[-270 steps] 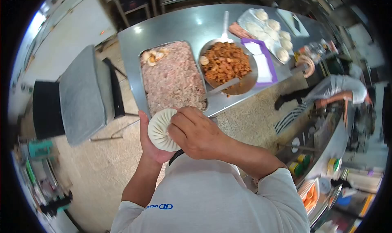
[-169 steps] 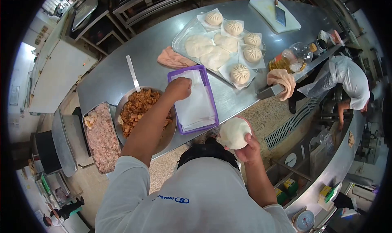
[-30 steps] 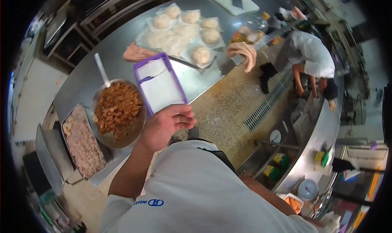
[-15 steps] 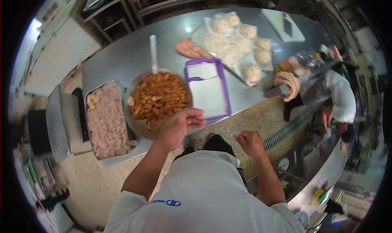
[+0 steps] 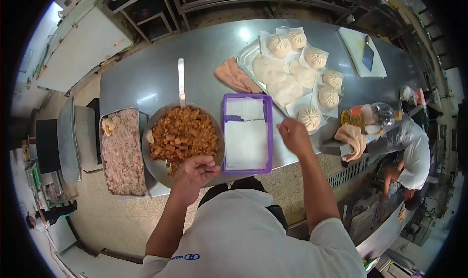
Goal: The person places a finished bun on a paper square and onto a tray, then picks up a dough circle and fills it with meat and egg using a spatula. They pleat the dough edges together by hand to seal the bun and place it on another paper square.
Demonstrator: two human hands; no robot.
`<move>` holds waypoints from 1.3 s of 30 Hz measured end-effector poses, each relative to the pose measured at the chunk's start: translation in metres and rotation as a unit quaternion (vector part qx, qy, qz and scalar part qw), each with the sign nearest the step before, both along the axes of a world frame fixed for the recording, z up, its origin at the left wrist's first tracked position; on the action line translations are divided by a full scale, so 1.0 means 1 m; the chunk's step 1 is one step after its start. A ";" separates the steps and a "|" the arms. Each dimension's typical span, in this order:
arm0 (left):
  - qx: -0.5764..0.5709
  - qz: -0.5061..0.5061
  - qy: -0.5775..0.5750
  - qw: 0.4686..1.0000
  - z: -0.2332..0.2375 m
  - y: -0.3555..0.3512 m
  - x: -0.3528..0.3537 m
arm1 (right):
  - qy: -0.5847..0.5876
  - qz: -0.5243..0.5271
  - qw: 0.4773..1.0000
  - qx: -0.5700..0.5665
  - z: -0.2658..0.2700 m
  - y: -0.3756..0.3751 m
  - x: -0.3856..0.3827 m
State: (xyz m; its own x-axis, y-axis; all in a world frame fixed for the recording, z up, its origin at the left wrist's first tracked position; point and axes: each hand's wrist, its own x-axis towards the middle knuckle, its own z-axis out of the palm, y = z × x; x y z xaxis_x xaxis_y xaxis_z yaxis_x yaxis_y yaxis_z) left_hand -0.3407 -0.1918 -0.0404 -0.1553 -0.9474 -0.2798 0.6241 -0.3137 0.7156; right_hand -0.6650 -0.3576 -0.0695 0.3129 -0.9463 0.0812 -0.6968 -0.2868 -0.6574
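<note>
My left hand (image 5: pixel 195 176) is palm up at the near edge of a round metal bowl (image 5: pixel 157 173). Its fingers are loosely bent and apart, with nothing in them. Brown chopped filling (image 5: pixel 187 132) fills the bowl, and a long metal handle (image 5: pixel 182 83) sticks out at the far side. My right hand (image 5: pixel 295 136) is closed, right of a purple tray (image 5: pixel 269 132) with white paper squares (image 5: pixel 246 144). Whether that fist holds anything is hidden. Just beyond it, a metal tray (image 5: pixel 248 51) carries flat dough rounds (image 5: pixel 269 69), with pleated buns (image 5: pixel 309 118) on paper around them.
A rectangular pan of pinkish minced filling (image 5: pixel 124 156) stands at the left. A pink cloth (image 5: pixel 237 76) lies beside the metal tray. Farther right are a white board with a knife (image 5: pixel 363 54), an oil bottle (image 5: pixel 353 117) and another cloth (image 5: pixel 352 139). A co-worker (image 5: pixel 409 151) bends at the right.
The camera view has shifted, with the table lower in the picture. My right hand has moved up from over the floor to beside the buns. My left hand has drawn back slightly toward me.
</note>
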 end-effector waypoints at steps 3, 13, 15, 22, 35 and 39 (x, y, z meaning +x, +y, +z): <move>-0.007 0.009 -0.002 1.000 0.008 -0.014 -0.012 | -0.045 -0.098 0.994 0.019 -0.013 -0.078 -0.015; 0.029 0.022 -0.038 0.999 0.025 -0.042 -0.044 | 0.214 -0.177 0.961 -0.020 -0.096 -0.254 0.012; 0.036 0.050 -0.038 0.997 0.026 -0.038 -0.044 | 0.202 -0.172 0.964 -0.003 -0.106 -0.267 0.013; 0.049 0.128 0.005 0.991 0.027 -0.026 -0.040 | 0.015 -0.114 0.967 0.229 -0.080 -0.275 0.003; 0.046 0.063 0.025 0.997 0.016 -0.061 -0.051 | -0.177 -0.067 0.973 0.133 -0.091 -0.259 0.023; 0.041 0.044 0.019 0.998 0.004 -0.090 -0.055 | -0.215 0.043 0.968 0.120 -0.010 -0.213 0.056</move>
State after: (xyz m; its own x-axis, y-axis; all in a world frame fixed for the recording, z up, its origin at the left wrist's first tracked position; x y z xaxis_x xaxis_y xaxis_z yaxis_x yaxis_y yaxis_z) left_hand -0.3956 -0.2821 -0.0362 -0.0846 -0.9316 -0.3534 0.6780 -0.3137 0.6647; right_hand -0.6094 -0.5708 -0.0793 0.3782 -0.9257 0.0028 -0.3238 -0.1351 -0.9364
